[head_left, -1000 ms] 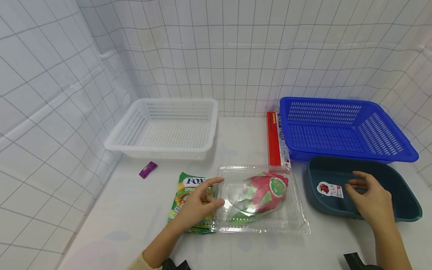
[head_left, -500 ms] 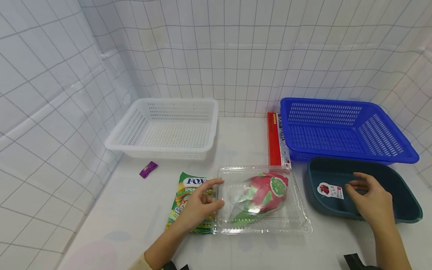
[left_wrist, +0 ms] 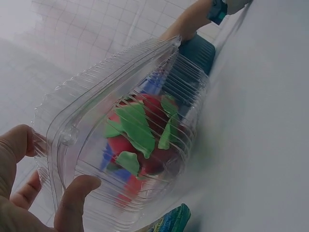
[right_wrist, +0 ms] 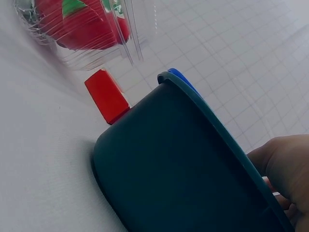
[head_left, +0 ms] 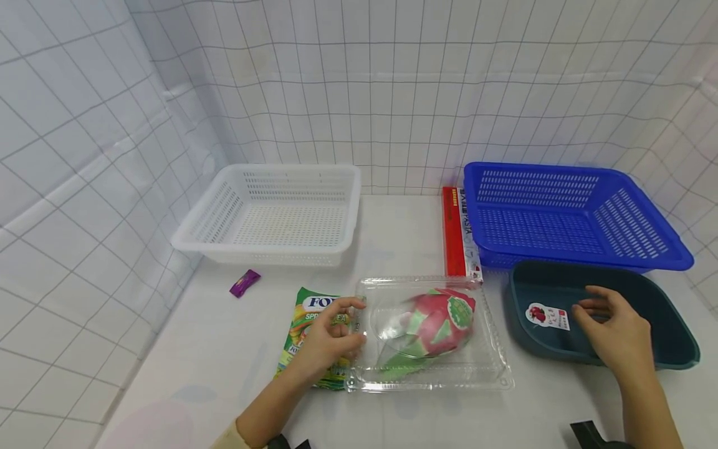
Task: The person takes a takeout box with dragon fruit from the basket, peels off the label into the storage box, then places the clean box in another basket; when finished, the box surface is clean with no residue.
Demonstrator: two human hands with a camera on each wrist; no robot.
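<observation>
My left hand (head_left: pixel 325 343) pinches the left side of a clear plastic clamshell box (head_left: pixel 482 365), thumb on the near side and fingers behind, as the left wrist view shows. Inside the box lies a red and green dragon fruit (head_left: pixel 440 321) with a round green label. Partly under my left hand and the box's left edge is a green candy bag (head_left: pixel 300 327). My right hand (head_left: pixel 619 333) reaches over the near rim of a dark green basin (head_left: pixel 670 330), fingers loosely bent, with nothing visible between them. Beside its fingertips is a white and red label (head_left: pixel 548 316) in the basin.
A white basket (head_left: pixel 269 255) stands at the back left, with a small purple candy (head_left: pixel 245 283) before it. At the back right is a blue basket (head_left: pixel 552 244), touching the basin. Between the baskets lies a red pasta box (head_left: pixel 454 234). Gridded white curtains surround the table.
My left hand and the clamshell box have shifted very slightly to the left. My right hand and the basin look unmoved.
</observation>
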